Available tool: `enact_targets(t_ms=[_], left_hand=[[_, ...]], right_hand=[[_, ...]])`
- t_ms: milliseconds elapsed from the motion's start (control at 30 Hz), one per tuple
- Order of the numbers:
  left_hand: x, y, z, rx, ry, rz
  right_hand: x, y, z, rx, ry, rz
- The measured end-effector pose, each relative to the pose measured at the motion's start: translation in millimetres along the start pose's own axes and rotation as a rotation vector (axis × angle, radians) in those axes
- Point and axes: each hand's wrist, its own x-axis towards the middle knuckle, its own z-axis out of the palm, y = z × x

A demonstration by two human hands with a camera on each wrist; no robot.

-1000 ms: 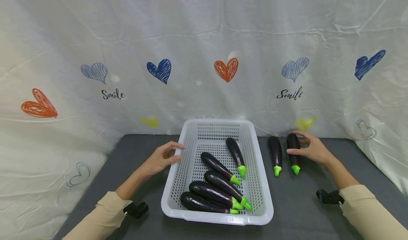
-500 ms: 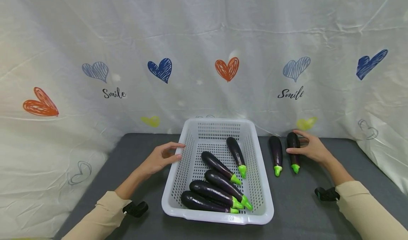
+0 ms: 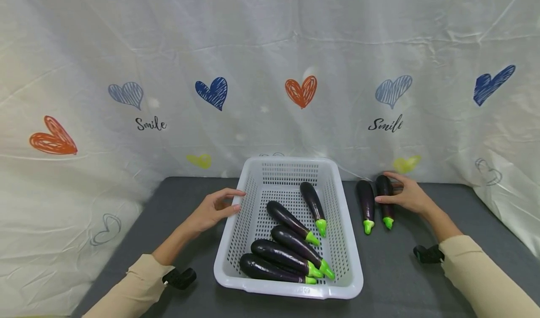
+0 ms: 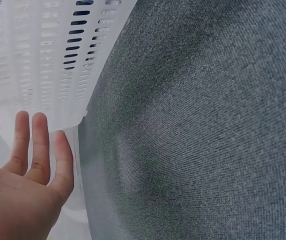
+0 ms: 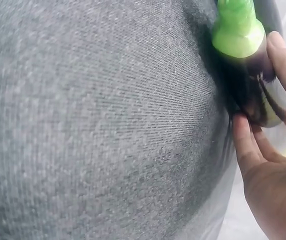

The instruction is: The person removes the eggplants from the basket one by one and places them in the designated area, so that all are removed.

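A white perforated plastic basket point(image 3: 223, 261) stands mid-table with several dark eggplants point(image 3: 291, 215) lying in it, their green stem ends towards me. My left hand point(image 3: 213, 210) rests against the basket's left rim; in the left wrist view its fingers point(image 4: 40, 145) extend alongside the outer wall. To the basket's right, two eggplants lie on the table. My right hand point(image 3: 411, 196) grips the outer eggplant point(image 3: 385, 200), thumb on its near left side and fingers round its far end. In the right wrist view this eggplant's green cap point(image 5: 240, 37) shows. The other eggplant point(image 3: 365, 200) lies just left of it.
A dark grey cloth point(image 3: 392, 271) covers the table. Behind it hangs a white curtain point(image 3: 257, 130) printed with hearts and "Smile". Black wrist straps with cameras point(image 3: 179, 278) sit on both forearms.
My right hand has shifted slightly left with its eggplant, narrowing the gap to the neighbouring one. The left hand and basket hold their place.
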Motion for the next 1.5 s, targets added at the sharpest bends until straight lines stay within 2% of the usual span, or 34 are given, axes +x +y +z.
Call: enact_targets(t_ms=[333, 633, 933, 1200, 1333, 1500], left_hand=[[0.9, -0.1, -0.1, -0.017, -0.005, 0.009], [0.5, 0.9, -0.3, -0.013, -0.011, 0.010], [0.0, 2.4, 0.3, -0.030, -0.015, 0.008], [-0.1, 2.6, 0.8, -0.023, -0.007, -0.001], [0.4, 2.6, 0.4, -0.032, -0.010, -0.006], [0.7, 2.8, 0.1, -0.044, -0.016, -0.009]], right_hand=[[1.8, -0.9, 0.5, 0.021, -0.046, -0.002], [-0.9, -1.8, -8.7, 0.006, -0.059, -0.012], [-1.6, -7.4, -16.5, 0.078, 0.044, -0.020], [-0.3, -17.6, -11.9, 0.102, 0.184, -0.059], [1.8, -27.8, -9.6, 0.137, 0.219, -0.064], [6.2, -45.1, -5.0, 0.175, 0.235, -0.110]])
